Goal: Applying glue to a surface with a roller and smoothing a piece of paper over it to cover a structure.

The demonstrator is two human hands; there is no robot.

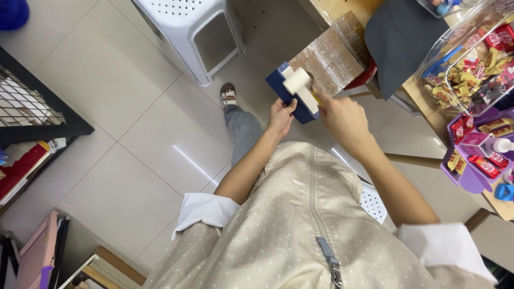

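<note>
Head view, looking down: person in beige dotted jacket, sleeves rolled. Left hand (280,116) grips lower edge of dark blue box (286,91), held in air above tiled floor (128,139). Right hand (342,120) closed on box's white end, by white roll (296,80). White plastic stool (187,32) beyond. Bench (428,104) at right carries sweets.

A pale tiled floor (134,134) carried a white plastic stool (187,32), a black wire rack (32,107) at the left edge and a sandalled foot (228,96); books (101,270) and a pink folder (37,251) stood low left
</note>
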